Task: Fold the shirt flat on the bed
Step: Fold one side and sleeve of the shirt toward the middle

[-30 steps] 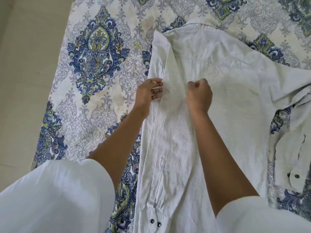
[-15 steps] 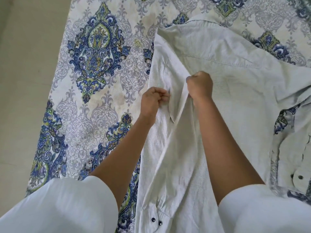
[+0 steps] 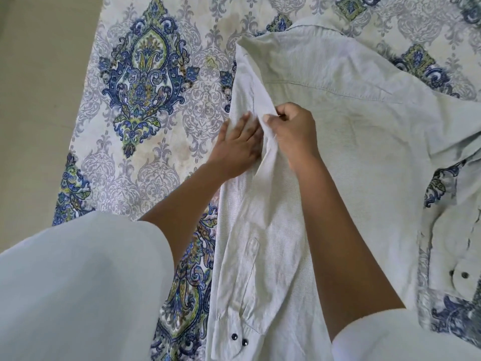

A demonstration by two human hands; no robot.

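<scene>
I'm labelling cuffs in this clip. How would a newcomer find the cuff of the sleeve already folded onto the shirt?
Start at the pale shirt spread on the patterned bedsheet. Follow the sleeve from the right hand down toward the camera to the folded-in cuff. Its two dark buttons sit side by side, unlike the other cuff at far right.

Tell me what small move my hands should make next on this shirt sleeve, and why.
Probably lay down the ridge that your right hand pinches up, then smooth it toward the cuff. Your left hand lies flat beside it, and the sleeve looks wrinkled below.
</scene>
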